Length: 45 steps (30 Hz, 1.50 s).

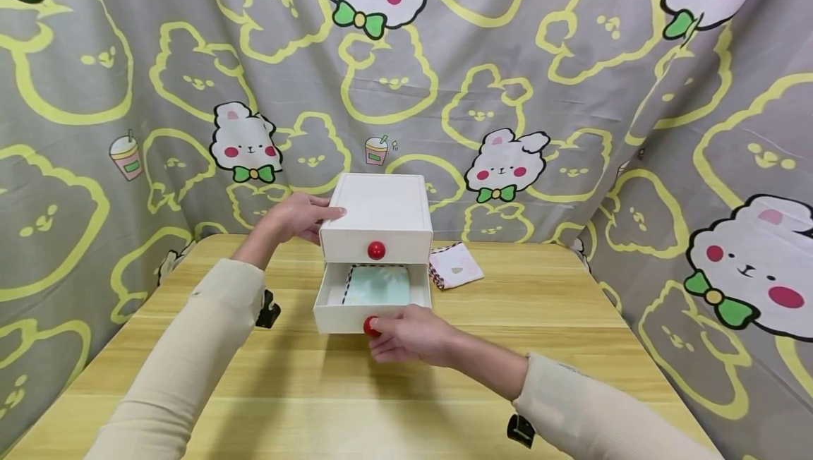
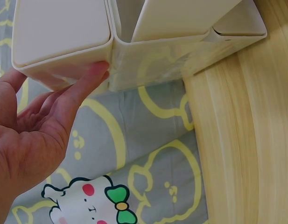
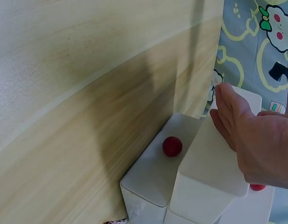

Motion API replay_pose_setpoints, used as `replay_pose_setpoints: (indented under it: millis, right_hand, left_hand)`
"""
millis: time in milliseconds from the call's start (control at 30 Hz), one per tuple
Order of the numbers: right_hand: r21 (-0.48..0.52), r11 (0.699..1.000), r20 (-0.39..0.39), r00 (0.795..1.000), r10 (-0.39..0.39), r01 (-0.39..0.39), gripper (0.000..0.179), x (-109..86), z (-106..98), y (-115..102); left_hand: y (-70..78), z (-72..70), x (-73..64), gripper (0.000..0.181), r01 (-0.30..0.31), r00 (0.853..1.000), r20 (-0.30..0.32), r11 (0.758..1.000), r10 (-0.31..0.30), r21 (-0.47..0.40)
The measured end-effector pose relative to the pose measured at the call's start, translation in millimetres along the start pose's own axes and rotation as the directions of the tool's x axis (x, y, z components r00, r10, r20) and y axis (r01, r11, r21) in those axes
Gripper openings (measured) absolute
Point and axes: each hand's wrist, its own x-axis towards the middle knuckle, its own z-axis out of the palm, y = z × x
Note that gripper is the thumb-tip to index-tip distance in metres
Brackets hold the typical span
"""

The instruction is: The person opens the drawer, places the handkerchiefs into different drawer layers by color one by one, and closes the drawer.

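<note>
A white drawer cabinet with red round knobs stands towards the back of the table. My left hand grips its upper left part, the thumb over the top and the fingers against the side wall. A drawer below the top one is pulled out towards me. With the fingertips of my right hand I pinch that drawer's red knob; the hand hides this knob in the right wrist view. Inside the drawer lies a folded mint-green cloth with a dark checked edge.
Right of the cabinet a folded white and pink cloth with a checked edge lies on the wooden table. The bottom drawer is pushed in under the open one. A patterned curtain hangs behind and at both sides.
</note>
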Motion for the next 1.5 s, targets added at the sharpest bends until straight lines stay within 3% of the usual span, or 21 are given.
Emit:
replay_pose_setpoints:
  millis: [467,733,1000,1233,1500]
  right_hand:
    - [0.087,0.995,-0.180,0.983,-0.037,0.054,0.032,39.4,-10,-1]
    - [0.105,0.992,-0.226,0.973,-0.046,0.071,0.031,59.0,-22,-5]
    - [0.112,0.992,-0.220,0.975,-0.025,0.051,0.029,70.6,-29,-10]
    - [0.097,0.995,-0.164,0.986,-0.015,0.032,0.032,70.3,-34,-12]
    - [0.030,0.999,-0.115,0.993,0.025,-0.022,0.032,70.1,-41,2]
  left_hand:
    - [-0.2,1.5,1.8,0.066,-0.011,1.000,0.005,1.000,0.011,-0.019]
    - [0.2,1.0,1.7,0.065,-0.020,1.000,0.003,1.000,0.020,-0.024]
    - [-0.8,0.3,1.8,0.067,-0.008,1.000,-0.001,1.000,0.008,-0.017]
    - [-0.3,0.5,2.2,0.067,-0.010,1.000,0.001,0.999,0.010,-0.033]
    - [-1.6,-1.0,2.9,0.069,0.007,1.000,-0.006,1.000,-0.007,-0.009]
